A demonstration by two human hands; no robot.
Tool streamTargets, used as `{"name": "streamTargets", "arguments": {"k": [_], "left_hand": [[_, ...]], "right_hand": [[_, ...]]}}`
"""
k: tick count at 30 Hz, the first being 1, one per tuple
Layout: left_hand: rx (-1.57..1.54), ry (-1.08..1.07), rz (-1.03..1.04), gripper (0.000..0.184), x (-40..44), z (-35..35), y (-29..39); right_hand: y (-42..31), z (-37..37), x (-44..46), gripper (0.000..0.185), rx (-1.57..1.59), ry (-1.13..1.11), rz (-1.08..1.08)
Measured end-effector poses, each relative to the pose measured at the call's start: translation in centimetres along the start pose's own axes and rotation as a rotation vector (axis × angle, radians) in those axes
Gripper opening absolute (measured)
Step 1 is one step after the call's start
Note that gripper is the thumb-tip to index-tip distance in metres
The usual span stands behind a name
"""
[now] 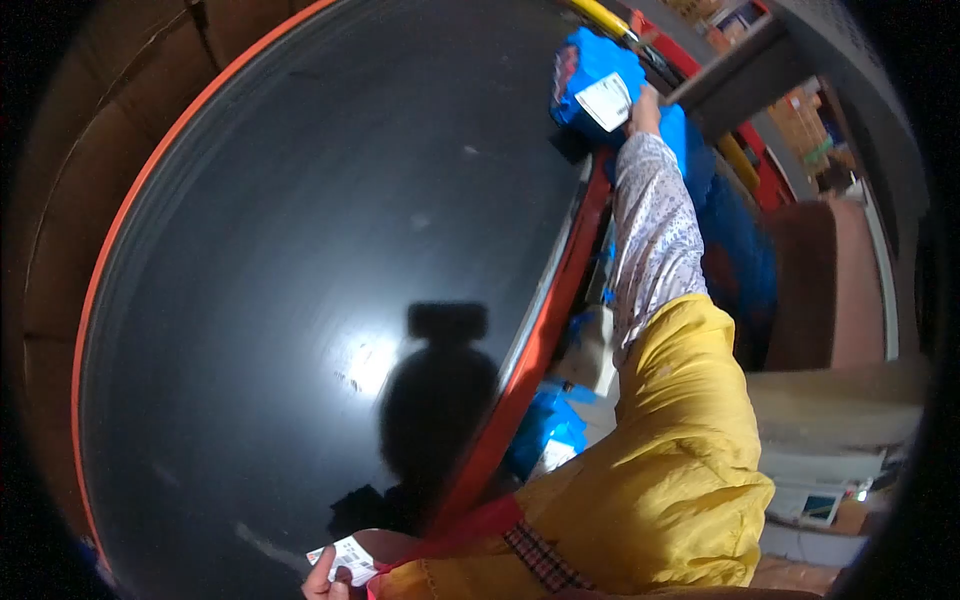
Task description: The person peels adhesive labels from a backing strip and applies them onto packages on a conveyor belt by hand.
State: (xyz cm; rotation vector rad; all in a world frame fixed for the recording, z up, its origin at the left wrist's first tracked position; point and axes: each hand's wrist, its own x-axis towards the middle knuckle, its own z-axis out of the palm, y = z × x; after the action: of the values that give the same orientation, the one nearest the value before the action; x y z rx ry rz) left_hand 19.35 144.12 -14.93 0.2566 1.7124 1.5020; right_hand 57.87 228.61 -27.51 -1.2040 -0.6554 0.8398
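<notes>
At the upper right, my right hand [645, 112] is closed on a blue plastic-wrapped package [590, 62], beside the white printed label [605, 101] stuck on it. Some of those fingers are hidden. The package lies at the edge of the black conveyor belt [300, 200]. Low in the view, my left hand [330, 582] pinches a small white printed label [347, 560] with dark print and a bit of orange. That hand is partly cut off by the bottom of the frame.
An orange rim [530, 370] borders the belt. Beyond it, below my outstretched arm, sits another blue package [550, 430] with a white label. Brown cardboard [70, 230] lines the left side. A yellow bar [600, 15] and grey metal framing stand at the upper right.
</notes>
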Motion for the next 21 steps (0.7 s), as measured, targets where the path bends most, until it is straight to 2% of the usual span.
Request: {"name": "streamTargets", "arguments": {"k": [1,2,4,8,9,11,14,18,21], "left_hand": [[0.005,0.016,0.023,0.035,0.0,0.2,-0.1],[0.014,0.013,0.048,0.035,0.1,0.6,-0.1],[0.044,0.010,0.092,0.036,0.7,0.8,-0.2],[0.114,-0.017,0.174,0.038,1.4,5.8,0.2],[0.133,-0.024,0.201,0.038,1.6,7.2,0.2],[0.123,-0.013,0.236,0.039,1.7,10.2,-0.4],[0.131,0.005,0.255,0.040,2.3,15.5,-1.4],[0.162,0.010,0.294,0.042,3.3,23.9,-2.7],[0.211,0.008,0.295,0.043,8.5,26.1,-1.0]], "right_hand": [[-2.6,0.7,-4.8,0.057,0.066,0.037,0.032],[-2.5,1.0,-5.4,0.042,0.060,0.011,-0.066],[-1.8,0.9,-6.5,0.047,-0.169,0.034,-0.162],[-2.1,0.9,-4.7,0.057,-0.599,0.111,-0.253],[-3.1,0.0,-3.6,0.060,-0.632,0.121,-0.254],[-5.7,-1.6,-0.3,0.070,-0.519,-0.048,-0.209],[-5.7,-4.1,6.8,0.078,-0.605,-0.028,-0.167],[-5.9,-7.9,15.0,0.070,-0.663,0.015,-0.155],[-4.0,-6.6,17.4,0.064,-0.694,0.047,-0.143]]}}
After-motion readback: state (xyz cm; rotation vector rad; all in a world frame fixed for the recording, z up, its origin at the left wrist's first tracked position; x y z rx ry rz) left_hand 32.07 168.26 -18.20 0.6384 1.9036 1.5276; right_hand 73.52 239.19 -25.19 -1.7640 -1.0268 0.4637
